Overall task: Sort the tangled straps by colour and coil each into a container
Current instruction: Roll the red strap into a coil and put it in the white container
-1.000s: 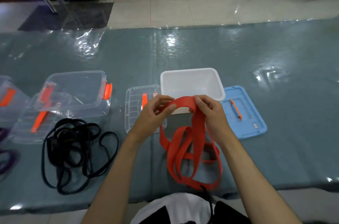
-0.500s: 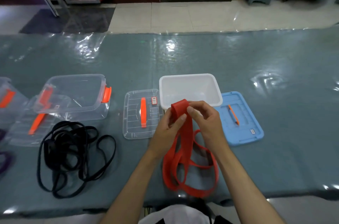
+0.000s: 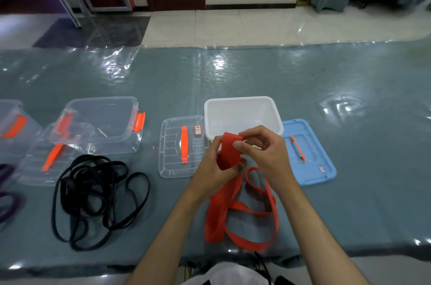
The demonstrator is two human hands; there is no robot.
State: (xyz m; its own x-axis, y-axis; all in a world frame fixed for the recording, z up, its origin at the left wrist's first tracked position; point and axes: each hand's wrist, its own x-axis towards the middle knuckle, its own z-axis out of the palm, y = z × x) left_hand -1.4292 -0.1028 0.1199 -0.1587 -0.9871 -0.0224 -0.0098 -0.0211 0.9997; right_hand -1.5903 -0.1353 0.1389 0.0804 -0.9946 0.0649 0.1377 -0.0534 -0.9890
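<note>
Both hands pinch the red strap (image 3: pixel 229 153): the left hand (image 3: pixel 213 168) grips the fold's lower end, the right hand (image 3: pixel 261 151) presses its top, likely to start a coil. The fold runs 12 to 6, just before the white container (image 3: pixel 242 101); loose loops trail toward 6.

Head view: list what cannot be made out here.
- Purple strap: cut off by the left edge.
- Leftmost clear container: cut off by the same edge.
- Label on the clear lid: too small to read.
- Red strap coil: partly hidden by the left hand and right hand.
</note>
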